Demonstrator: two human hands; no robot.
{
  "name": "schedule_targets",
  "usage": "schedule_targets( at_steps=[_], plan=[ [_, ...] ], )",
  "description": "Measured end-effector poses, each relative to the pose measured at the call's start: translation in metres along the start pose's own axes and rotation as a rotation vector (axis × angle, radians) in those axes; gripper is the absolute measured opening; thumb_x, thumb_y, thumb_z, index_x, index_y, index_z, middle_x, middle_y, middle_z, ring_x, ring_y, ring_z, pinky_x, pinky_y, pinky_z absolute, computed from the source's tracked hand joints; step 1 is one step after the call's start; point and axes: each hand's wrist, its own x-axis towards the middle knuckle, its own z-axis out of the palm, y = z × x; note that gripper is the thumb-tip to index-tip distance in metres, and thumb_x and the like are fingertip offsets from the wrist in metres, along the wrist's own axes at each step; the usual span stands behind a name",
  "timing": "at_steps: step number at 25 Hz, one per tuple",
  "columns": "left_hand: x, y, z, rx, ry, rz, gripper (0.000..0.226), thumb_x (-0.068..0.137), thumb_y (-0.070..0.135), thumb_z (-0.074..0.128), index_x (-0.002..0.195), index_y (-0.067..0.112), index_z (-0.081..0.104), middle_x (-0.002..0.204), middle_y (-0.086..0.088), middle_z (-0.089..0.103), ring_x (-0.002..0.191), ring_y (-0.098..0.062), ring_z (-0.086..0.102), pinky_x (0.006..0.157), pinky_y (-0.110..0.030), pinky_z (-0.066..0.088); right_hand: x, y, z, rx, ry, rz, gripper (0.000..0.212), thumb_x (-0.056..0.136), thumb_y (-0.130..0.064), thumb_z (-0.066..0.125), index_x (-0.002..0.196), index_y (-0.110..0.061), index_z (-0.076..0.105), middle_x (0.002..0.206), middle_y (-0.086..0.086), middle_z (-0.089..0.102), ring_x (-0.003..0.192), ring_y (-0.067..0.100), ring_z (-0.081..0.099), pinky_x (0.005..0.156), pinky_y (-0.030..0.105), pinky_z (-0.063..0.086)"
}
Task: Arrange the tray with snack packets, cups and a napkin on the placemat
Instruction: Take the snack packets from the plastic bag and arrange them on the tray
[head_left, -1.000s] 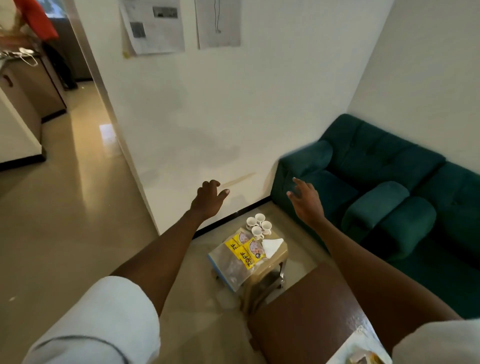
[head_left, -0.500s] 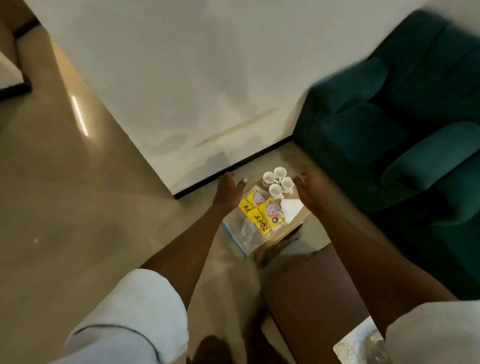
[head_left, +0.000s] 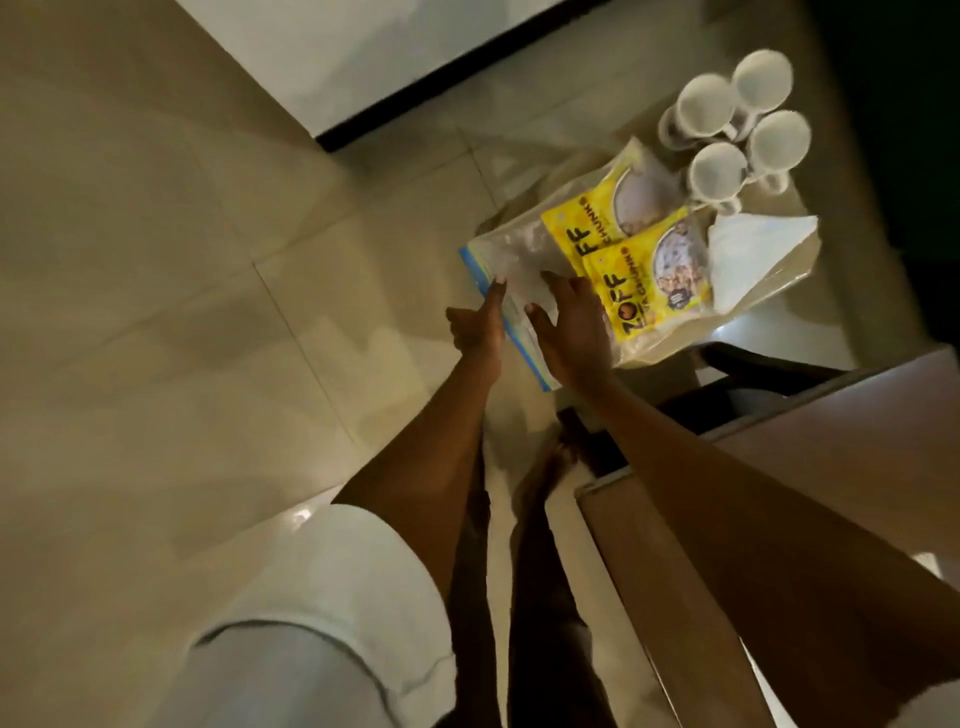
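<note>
Both hands, left hand (head_left: 475, 325) and right hand (head_left: 574, 332), are open at the tray's (head_left: 514, 322) near blue edge, nothing gripped yet. Yellow snack packets (head_left: 639, 275), napkin (head_left: 748, 254) and cups (head_left: 727, 130) sit further right.

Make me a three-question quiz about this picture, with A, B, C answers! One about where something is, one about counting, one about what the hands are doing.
1. Where is the napkin?
A. On the floor
B. Beside the yellow packets, below the cups
C. Inside a cup

2. How many white cups are there?
A. Two
B. Four
C. Six

3. What are the hands doing?
A. Lifting a cup
B. Folding the napkin
C. Reaching onto the clear bag

Answers:
1. B: it lies right of the packets, just under the cups in the picture.
2. B: four rims show, clustered together.
3. C: the left hand and right hand have open fingers at the bag's blue-striped edge, with no closed grip.
</note>
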Motion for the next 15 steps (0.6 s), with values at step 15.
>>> schedule_targets(
  at_steps=[15],
  plan=[
    [-0.035, -0.038, 0.006, -0.426, -0.185, -0.034, 0.02, 0.1, 0.008, 0.045, 0.089, 0.002, 0.062, 0.086, -0.017, 0.057, 0.084, -0.027, 0.057, 0.073, -0.035, 0.049, -0.034, -0.006, 0.018, 0.049, 0.017, 0.053, 0.03, 0.097, -0.018, 0.062, 0.125, -0.01, 0.062, 0.126, 0.009, 0.053, 0.117, 0.029, 0.056, 0.091, 0.043, 0.053]
  ],
)
